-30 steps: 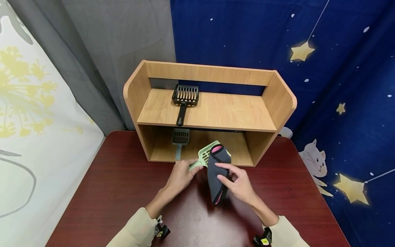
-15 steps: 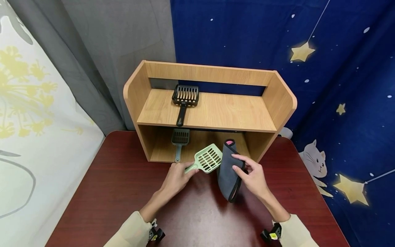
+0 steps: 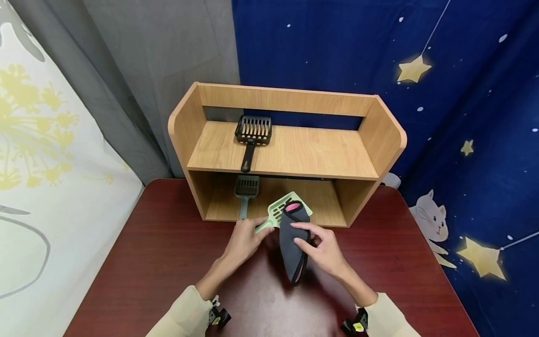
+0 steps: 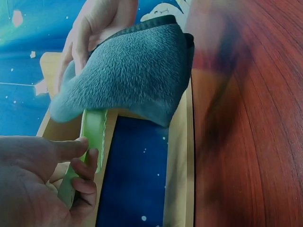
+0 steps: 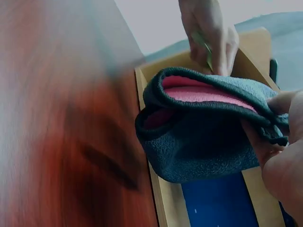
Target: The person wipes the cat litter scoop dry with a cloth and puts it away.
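My left hand (image 3: 245, 238) grips the handle of a light green slotted litter scoop (image 3: 275, 211), held up in front of the shelf's lower level. A folded grey cloth (image 3: 290, 243) with black edging and a pink inner side is pinched in my right hand (image 3: 322, 248). In the head view the cloth covers part of the scoop's head. The left wrist view has the fuzzy grey cloth (image 4: 137, 71) over the scoop's far end, beyond the green handle (image 4: 94, 130). Pink lining (image 5: 203, 93) shows between the folds in the right wrist view.
A two-level wooden shelf (image 3: 290, 173) stands at the back of the dark red table (image 3: 168, 262). On its upper level lies a black slotted scoop (image 3: 252, 133); a grey-green scoop (image 3: 246, 189) lies on the lower level. Curtains (image 3: 337, 47) hang behind.
The cloth moved right off the scoop's head, then came back left over it. The scoop dipped and tilted up again in my left hand. Both holds stay the same.
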Demonstrator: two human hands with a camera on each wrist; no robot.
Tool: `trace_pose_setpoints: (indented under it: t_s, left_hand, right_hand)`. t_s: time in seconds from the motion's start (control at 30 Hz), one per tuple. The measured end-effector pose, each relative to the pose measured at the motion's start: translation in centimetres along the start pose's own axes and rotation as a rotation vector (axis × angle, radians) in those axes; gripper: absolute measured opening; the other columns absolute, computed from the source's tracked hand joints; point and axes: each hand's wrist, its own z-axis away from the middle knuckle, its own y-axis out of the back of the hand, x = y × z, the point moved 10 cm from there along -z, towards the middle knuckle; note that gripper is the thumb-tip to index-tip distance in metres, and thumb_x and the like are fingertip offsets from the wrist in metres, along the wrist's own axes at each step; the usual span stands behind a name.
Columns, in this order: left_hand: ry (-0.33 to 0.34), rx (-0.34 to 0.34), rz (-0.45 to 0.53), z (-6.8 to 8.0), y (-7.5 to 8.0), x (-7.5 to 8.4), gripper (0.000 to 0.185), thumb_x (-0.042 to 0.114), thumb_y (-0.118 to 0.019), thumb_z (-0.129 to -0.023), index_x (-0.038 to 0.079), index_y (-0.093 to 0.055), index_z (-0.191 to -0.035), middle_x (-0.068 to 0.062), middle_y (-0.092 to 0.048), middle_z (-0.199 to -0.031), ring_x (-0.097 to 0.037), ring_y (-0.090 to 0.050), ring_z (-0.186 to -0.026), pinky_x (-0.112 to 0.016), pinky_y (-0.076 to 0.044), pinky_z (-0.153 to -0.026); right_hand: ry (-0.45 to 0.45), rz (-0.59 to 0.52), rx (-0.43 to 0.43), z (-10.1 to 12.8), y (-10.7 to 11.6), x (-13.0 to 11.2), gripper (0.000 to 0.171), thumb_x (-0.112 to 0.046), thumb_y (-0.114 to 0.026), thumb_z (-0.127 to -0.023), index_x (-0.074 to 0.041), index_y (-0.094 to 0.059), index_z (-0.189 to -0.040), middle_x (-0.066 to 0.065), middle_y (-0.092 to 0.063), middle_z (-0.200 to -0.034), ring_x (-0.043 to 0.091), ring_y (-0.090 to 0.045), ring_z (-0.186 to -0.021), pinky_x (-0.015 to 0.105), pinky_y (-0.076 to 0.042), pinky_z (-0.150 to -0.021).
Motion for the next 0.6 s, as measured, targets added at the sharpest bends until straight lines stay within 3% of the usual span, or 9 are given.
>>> trace_pose_setpoints:
  t_s: [0.07, 0.23, 0.47, 0.6]
  left_hand:
    - [0.005, -0.003, 0.020, 0.1, 0.1, -0.2, 0.033, 0.012, -0.084, -0.090, -0.003, -0.078, -0.119, -0.013, -0.081, -0.101, -0.017, -0.070, -0.078, -0.031, -0.055, -0.068]
    - [0.018, -0.012, 0.052, 0.4, 0.1, -0.7, 0.033, 0.011, -0.083, -0.091, -0.004, -0.078, -0.120, -0.014, -0.080, -0.100, -0.017, -0.068, -0.075, -0.026, -0.052, -0.064]
    - [0.018, 0.028, 0.012, 0.2, 0.7, -1.1, 0.037, 0.014, -0.083, -0.092, -0.007, -0.075, -0.122, -0.020, -0.078, -0.110, -0.022, -0.073, -0.088, -0.038, -0.059, -0.072]
    - [0.034, 0.015, 0.002, -0.2, 0.3, -1.5, 0.038, 0.014, -0.081, -0.094, -0.007, -0.074, -0.125, -0.020, -0.078, -0.110, -0.023, -0.072, -0.088, -0.040, -0.059, -0.073]
  right_hand:
    - [-0.029, -0.012, 0.052, 0.0, 1.5, 0.5, 0.036, 0.010, -0.077, -0.090, 0.002, -0.073, -0.126, 0.019, -0.076, -0.090, 0.007, -0.072, -0.079, 0.023, -0.059, -0.068]
    - [-0.081, -0.006, 0.135, -0.1, 5.7, 1.5, 0.038, 0.013, -0.076, -0.090, 0.005, -0.072, -0.127, 0.026, -0.075, -0.095, 0.008, -0.075, -0.083, 0.024, -0.060, -0.070]
    - [-0.106, 0.097, 0.113, 0.4, 10.5, 1.3, 0.039, 0.011, -0.077, -0.090, 0.002, -0.073, -0.128, 0.022, -0.076, -0.104, 0.008, -0.075, -0.086, 0.021, -0.059, -0.072]
    - [-0.112, 0.224, 0.072, 1.1, 13.0, 1.0, 0.041, 0.009, -0.079, -0.089, -0.001, -0.073, -0.128, 0.014, -0.076, -0.098, 0.007, -0.069, -0.081, 0.017, -0.056, -0.072]
